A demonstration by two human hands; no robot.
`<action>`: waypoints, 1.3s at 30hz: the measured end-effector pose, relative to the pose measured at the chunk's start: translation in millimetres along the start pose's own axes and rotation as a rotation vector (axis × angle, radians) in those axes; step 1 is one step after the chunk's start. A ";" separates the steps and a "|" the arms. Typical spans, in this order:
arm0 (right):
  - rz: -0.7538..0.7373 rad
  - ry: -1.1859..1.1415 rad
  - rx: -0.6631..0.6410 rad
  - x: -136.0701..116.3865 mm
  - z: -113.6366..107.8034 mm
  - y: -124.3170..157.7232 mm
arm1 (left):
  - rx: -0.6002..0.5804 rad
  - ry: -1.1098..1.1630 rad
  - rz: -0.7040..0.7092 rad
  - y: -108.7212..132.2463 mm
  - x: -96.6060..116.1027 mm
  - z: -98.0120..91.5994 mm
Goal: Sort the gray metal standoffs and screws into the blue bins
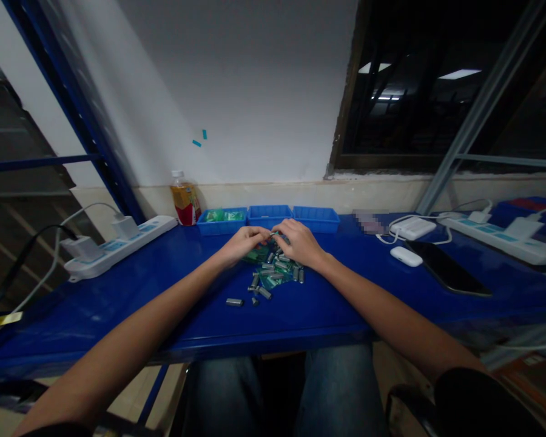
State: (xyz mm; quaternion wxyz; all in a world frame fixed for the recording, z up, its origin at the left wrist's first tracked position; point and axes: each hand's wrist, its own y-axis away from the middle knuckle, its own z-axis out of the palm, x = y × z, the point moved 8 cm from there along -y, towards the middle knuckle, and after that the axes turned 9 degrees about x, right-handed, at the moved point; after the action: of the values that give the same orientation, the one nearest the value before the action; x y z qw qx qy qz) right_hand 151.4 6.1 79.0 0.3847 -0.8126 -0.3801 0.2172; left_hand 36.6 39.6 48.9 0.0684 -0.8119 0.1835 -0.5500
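My left hand [248, 243] and my right hand [296, 241] meet over the middle of the blue table [164, 297]. Both have their fingers pinched together around a small metal part [273, 233] at the fingertips; its exact shape is mostly hidden. Beneath and in front of the hands lies a pile of short silvery metal cylinders [276, 276], spread over a green, see-through plastic bag [266, 281]. One cylinder [234, 301] lies apart on the left, and a smaller metal piece [255, 300] is close to the pile's front edge.
Behind the hands stand three blue bins [316, 220]; the left one [222, 227] holds green packets. A drink bottle [185, 200] is beside it. Power strips [118, 246] lie at both sides. On the right are a phone [448, 267], a white earphone case [406, 256] and a white charger [413, 228].
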 end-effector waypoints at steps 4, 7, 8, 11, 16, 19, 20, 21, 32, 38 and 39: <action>0.013 0.061 0.007 1.6 -2.3 0.3 | 0.037 -0.188 0.137 2.5 12.1 -2.7; 0.020 0.099 0.013 1.5 -0.5 -0.2 | 0.098 -0.337 0.331 9.9 30.5 -3.8; 0.019 0.096 0.016 1.2 0.3 -0.3 | 0.097 -0.375 0.389 13.1 36.1 -1.9; 0.029 0.050 0.018 1.2 2.5 -0.4 | 0.082 -0.448 0.457 19.2 44.5 3.8; 0.119 -0.059 0.060 5.9 -2.2 0.9 | 0.118 -0.388 0.321 14.9 36.1 -1.4; 0.074 -0.093 0.058 -0.2 -3.8 0.9 | 0.081 -0.296 0.254 11.7 29.8 -1.8; 0.044 -0.093 0.047 -2.9 -3.2 0.6 | 0.062 -0.271 0.244 11.1 28.9 -0.8; 0.019 -0.090 0.034 -4.7 -2.1 0.4 | 0.042 -0.254 0.239 10.7 28.1 0.4; 0.563 0.467 0.070 118.6 -26.1 25.2 | -0.122 -0.757 0.133 11.3 -4.2 13.2; 0.661 0.543 0.039 134.1 -27.4 35.2 | -0.053 -0.816 0.110 8.3 -6.9 9.7; 0.649 0.544 0.036 131.8 -26.1 34.1 | -0.035 -0.814 0.124 7.8 -5.8 8.5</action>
State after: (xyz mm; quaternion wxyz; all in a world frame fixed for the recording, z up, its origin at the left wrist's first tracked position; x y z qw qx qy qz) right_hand 264.9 83.4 59.9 0.3968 -0.9110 0.0147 0.1111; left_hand 40.8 33.8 38.2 0.1544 -0.9516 0.1993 -0.1756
